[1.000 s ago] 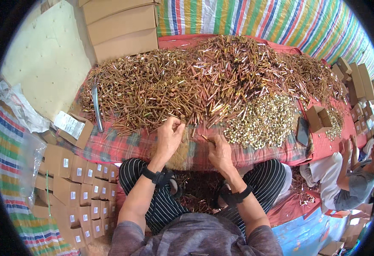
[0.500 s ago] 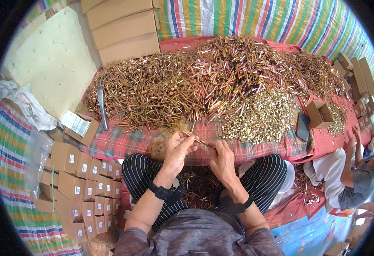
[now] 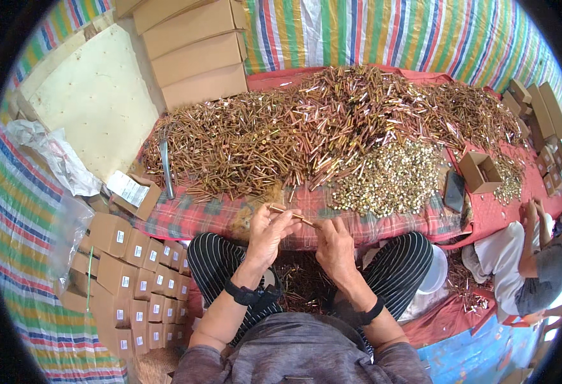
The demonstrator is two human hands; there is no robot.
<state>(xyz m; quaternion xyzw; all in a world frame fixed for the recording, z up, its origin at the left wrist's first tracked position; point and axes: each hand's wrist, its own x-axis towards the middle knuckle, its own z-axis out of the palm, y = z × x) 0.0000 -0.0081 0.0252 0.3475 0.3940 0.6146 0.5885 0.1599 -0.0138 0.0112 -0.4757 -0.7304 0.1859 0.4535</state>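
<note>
Between my two hands, above the near edge of the plaid cloth (image 3: 383, 227), is a thin copper-coloured metal rod (image 3: 301, 219). My left hand (image 3: 269, 235) pinches its left end between thumb and fingers. The other end disappears into my right hand (image 3: 334, 248), whose fingers are curled around it; whatever else they hold is hidden. Just beyond the hands lies a large heap of similar copper-coloured rods (image 3: 249, 144). To its right, nearer me, small gold and silver metal pieces (image 3: 390, 182) are piled up, too small to make out exactly.
A curved metal bar (image 3: 166, 168) lies at the heap's left end. An open carton (image 3: 137, 195) and stacked small boxes (image 3: 127, 281) stand at left. A dark phone-like slab (image 3: 454, 191) and an open box (image 3: 479, 171) lie right. Another person (image 3: 530, 269) sits at far right.
The whole view has shifted slightly right and down. My hands keep the rod between them; the left hand's fingers have spread a little, and more of the rod shows.
</note>
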